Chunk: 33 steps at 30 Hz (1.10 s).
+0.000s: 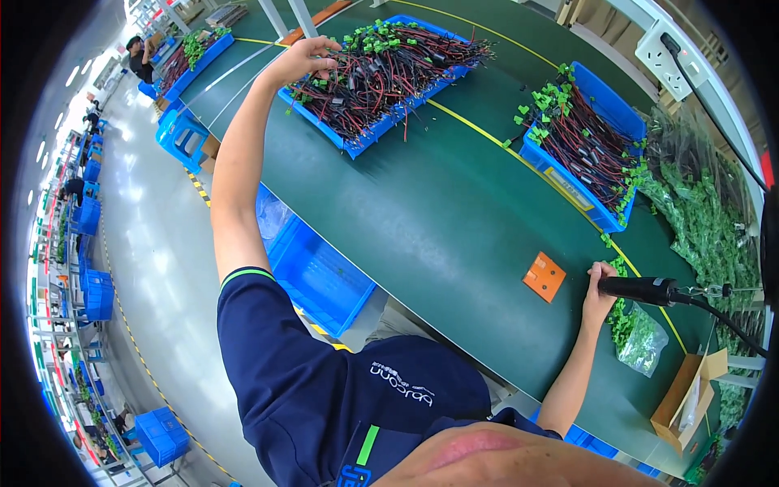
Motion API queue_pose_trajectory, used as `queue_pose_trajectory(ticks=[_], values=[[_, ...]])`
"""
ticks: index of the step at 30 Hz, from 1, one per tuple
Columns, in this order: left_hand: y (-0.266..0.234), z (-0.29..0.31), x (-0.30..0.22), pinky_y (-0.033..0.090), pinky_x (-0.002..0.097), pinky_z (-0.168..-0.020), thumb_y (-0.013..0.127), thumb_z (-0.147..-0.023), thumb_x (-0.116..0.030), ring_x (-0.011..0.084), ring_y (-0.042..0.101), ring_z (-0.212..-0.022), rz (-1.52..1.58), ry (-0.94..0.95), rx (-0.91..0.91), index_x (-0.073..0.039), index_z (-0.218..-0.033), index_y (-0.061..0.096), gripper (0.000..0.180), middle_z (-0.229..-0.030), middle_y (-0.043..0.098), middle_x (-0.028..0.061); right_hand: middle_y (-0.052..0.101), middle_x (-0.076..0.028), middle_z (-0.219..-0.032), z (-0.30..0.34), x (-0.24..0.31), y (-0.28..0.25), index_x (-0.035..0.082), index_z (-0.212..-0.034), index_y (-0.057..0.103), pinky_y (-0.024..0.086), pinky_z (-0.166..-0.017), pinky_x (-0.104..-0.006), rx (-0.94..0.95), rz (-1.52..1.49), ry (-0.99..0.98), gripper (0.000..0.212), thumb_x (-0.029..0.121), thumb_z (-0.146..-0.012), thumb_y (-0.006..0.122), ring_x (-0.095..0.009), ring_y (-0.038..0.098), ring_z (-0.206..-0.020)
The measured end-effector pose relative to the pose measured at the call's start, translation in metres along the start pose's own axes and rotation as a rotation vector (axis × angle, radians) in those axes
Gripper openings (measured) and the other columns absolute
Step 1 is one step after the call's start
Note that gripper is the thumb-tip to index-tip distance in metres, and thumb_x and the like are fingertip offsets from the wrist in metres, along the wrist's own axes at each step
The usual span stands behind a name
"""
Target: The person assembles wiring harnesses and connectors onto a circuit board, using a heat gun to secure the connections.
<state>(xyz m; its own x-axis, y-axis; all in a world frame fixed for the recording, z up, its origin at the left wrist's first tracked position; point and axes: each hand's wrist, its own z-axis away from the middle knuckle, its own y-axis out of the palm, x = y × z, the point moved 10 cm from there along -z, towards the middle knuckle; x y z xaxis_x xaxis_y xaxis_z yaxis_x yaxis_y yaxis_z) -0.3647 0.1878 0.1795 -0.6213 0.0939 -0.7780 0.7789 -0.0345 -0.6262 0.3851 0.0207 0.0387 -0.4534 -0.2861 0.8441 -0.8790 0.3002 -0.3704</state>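
My left hand (307, 62) is stretched out to the far left corner of a blue bin (355, 150), over a heap of red and black wire leads (381, 81) with green connectors. Its fingers are apart and slightly bent, and nothing shows between them. At the right, my right hand (598, 299) is closed round the end of a black electric screwdriver (637, 288), which lies roughly level and hangs from a spring and a cable. The screwdriver's tip is hidden by the hand. Left of that hand, an orange block (544, 277) with dark holes lies on the green tabletop (454, 243).
A second blue bin (600, 89) of similar leads stands at the far right. Beside it are clear bags of green connectors (698, 187), a smaller bag (641, 341) and an open cardboard box (690, 398). A power strip (664, 61) is on the frame. Below the table edge sits an open blue crate (316, 276).
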Motion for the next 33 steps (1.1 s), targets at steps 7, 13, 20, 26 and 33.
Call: queue_pose_trajectory(ticks=[7, 13, 20, 26, 33], values=[[0.005, -0.006, -0.018, 0.055, 0.0283, -0.067, 0.071, -0.103, -0.014, 0.0111, 0.069, -0.076, -0.118, -0.03, -0.039, -0.008, -0.139, 0.056, 0.04, -0.099, 0.07, 0.0047, 0.061, -0.007, -0.103, 0.002, 0.003, -0.003, -0.002, -0.104, 0.061, 0.049, -0.084, -0.0287, -0.005, 0.012, -0.032, 0.014, 0.012, -0.106, 0.065, -0.013, 0.059, -0.087], [-0.028, -0.006, -0.015, 0.06, 0.0305, -0.069, 0.071, -0.097, -0.003, 0.0148, 0.073, -0.076, -0.027, 0.169, -0.392, -0.003, -0.132, 0.058, 0.037, -0.11, 0.072, 0.0096, 0.062, -0.009, -0.104, 0.001, 0.007, 0.001, -0.002, -0.104, 0.062, 0.05, -0.085, -0.0298, 0.004, 0.027, -0.043, 0.014, 0.011, -0.106, 0.065, -0.015, 0.06, -0.088], [-0.024, -0.014, -0.009, 0.056, 0.0391, -0.083, 0.061, -0.082, 0.008, 0.0221, 0.069, -0.089, -0.523, 0.325, -0.123, -0.005, -0.11, 0.07, 0.032, -0.094, 0.065, 0.0071, 0.064, -0.009, -0.102, -0.001, 0.007, 0.0, -0.002, -0.104, 0.063, 0.049, -0.095, -0.0343, 0.033, 0.101, -0.042, 0.014, 0.012, -0.108, 0.061, -0.017, 0.061, -0.096], [0.029, -0.015, 0.032, 0.055, 0.0431, -0.094, 0.065, -0.079, 0.011, 0.0351, 0.066, -0.115, -0.952, 0.2, 0.193, -0.013, -0.109, 0.079, 0.041, -0.118, 0.067, 0.0118, 0.063, -0.011, -0.102, 0.0, 0.016, -0.001, -0.003, -0.1, 0.062, 0.05, -0.09, -0.034, 0.023, 0.15, -0.107, 0.012, 0.008, -0.104, 0.064, -0.02, 0.061, -0.094], [0.002, -0.004, 0.047, 0.054, 0.0407, -0.098, 0.078, -0.079, -0.001, 0.0304, 0.065, -0.115, -0.733, 0.182, 0.186, -0.007, -0.11, 0.078, 0.031, -0.123, 0.065, 0.0134, 0.063, -0.01, -0.103, 0.002, 0.014, 0.006, -0.002, -0.101, 0.062, 0.048, -0.094, -0.0341, 0.05, 0.111, -0.05, 0.015, 0.012, -0.108, 0.061, -0.019, 0.06, -0.096]])
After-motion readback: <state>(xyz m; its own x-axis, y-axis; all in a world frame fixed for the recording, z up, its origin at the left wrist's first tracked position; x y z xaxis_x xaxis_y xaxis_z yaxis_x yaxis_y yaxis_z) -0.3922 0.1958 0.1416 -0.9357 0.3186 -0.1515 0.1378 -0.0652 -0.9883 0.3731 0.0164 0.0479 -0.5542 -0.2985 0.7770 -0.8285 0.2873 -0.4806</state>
